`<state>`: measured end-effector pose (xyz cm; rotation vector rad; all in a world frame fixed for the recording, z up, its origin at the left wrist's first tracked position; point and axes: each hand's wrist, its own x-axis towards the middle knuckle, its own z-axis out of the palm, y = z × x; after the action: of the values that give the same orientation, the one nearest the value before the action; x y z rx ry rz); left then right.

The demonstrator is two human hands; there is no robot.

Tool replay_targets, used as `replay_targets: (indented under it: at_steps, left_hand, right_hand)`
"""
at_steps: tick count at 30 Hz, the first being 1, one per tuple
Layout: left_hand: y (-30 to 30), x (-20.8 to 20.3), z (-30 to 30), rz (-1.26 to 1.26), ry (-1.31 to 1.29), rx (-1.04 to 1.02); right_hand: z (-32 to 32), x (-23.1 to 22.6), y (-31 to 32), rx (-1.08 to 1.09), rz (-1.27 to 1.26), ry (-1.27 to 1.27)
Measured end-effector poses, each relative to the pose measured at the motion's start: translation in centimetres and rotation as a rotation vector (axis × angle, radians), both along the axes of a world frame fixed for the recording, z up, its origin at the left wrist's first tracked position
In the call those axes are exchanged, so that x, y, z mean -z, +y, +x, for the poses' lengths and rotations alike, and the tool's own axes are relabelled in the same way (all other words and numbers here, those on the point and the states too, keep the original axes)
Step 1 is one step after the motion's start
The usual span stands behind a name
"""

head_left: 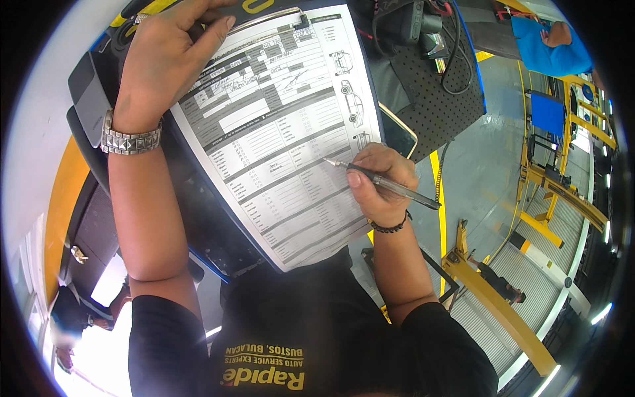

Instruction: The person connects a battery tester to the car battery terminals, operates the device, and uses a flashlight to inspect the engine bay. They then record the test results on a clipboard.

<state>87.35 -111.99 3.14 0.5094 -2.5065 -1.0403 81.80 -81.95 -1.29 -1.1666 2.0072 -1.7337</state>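
Note:
Sheets of a printed form [284, 126] with tick boxes, handwriting and small car drawings lie on a dark clipboard [218, 228] in front of me. A metal clip [264, 25] pins their top edge. My left hand [169, 56] grips the clipboard's upper left side, its thumb by the clip; some fingertips run out of view at the top. On the form's right part rests my right hand [382, 178], fingers closed around a pen [397, 189] with a clear grey barrel. The pen's tip points left, at the middle of the form; whether it touches the paper I cannot tell.
A phone [397, 132] lies partly under the clipboard's right edge. Beyond it are a perforated dark tray [450, 92] and black cables [456, 66]. A person in blue [549, 49] is at the far right; another person [499, 284] is near yellow lift posts [496, 311].

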Motion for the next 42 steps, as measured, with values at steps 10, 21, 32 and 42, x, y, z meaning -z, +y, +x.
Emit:
replay_targets:
  at_steps: [10, 21, 32, 42]
  left_hand:
    - [-0.1, 1.2, 0.4, -0.066, 0.027, 0.047]
    - [0.5, -0.2, 0.4, -0.049, 0.029, 0.011]
    - [-0.6, 0.4, 0.1, -0.099, 0.012, 0.055]
    - [-0.1, 0.7, 0.4, -0.059, 0.061, 0.014]
  right_hand:
    - [-0.1, -0.2, -0.2, 0.009, 0.023, 0.039]
    - [0.1, -0.3, -0.1, 0.012, 0.046, 0.033]
    - [2.2, -3.4, -1.9, 0.040, 0.170, 0.148]
    - [3.4, -1.4, -3.6, -0.081, 0.200, 0.266]
